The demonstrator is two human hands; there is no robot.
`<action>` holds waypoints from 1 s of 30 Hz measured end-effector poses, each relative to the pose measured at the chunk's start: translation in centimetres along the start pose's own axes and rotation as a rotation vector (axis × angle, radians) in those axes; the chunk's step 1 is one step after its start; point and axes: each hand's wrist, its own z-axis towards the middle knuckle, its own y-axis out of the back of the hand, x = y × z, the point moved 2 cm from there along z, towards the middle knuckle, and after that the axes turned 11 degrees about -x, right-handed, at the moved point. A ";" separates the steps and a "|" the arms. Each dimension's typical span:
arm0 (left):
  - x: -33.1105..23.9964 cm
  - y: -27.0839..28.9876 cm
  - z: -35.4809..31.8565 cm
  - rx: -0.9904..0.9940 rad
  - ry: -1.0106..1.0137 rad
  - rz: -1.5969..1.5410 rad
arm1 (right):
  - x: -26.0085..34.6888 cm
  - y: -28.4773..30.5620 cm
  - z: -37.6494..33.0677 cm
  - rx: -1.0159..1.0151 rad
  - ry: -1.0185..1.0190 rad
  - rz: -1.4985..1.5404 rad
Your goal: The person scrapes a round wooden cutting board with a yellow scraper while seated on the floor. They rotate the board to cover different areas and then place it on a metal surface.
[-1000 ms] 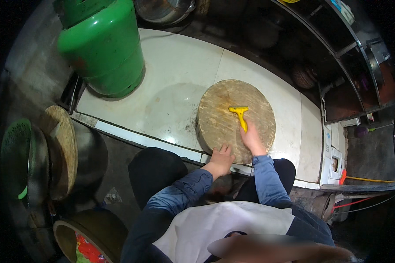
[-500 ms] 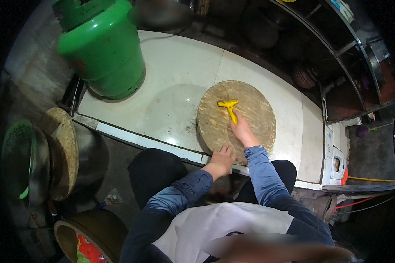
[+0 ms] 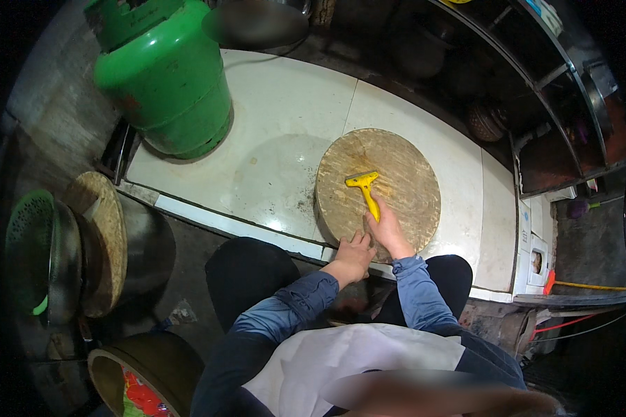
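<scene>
A thick round wooden chopping block (image 3: 403,174) lies on the white tiled counter, its top scuffed and mottled brown. My right hand (image 3: 389,228) is closed round the handle of a yellow scraper (image 3: 366,189), whose wide head rests on or just over the block's top. At the block's near edge my left hand (image 3: 355,258) lies with its fingers spread over the wood, bracing it and holding no tool. The two hands are close together, the right one slightly farther from me.
A green gas cylinder (image 3: 167,83) stands at the counter's far left. Dark shelving (image 3: 570,83) rises at the far right. Pots and a green strainer (image 3: 31,243) are on the left, with a brown bin (image 3: 111,361) holding red and green items at lower left.
My right hand has drawn the scraper toward me across the block, closer to my left hand. The left hand stays at the near edge.
</scene>
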 end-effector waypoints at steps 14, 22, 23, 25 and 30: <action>0.0 -0.2 0.1 -0.006 -0.009 0.019 | -0.7 -0.7 0.4 0.016 -0.048 0.070; -0.1 0.0 0.3 0.031 0.003 0.028 | -0.5 -1.5 1.7 0.013 -0.024 0.047; -0.1 0.0 0.4 0.033 0.004 0.030 | -0.7 -1.5 1.8 0.013 -0.028 0.051; -0.3 0.3 0.5 0.040 0.007 0.018 | -1.1 -1.6 1.8 0.013 -0.038 0.058; -0.4 0.5 0.6 0.030 0.014 0.000 | -1.1 -1.4 1.8 0.011 -0.025 0.063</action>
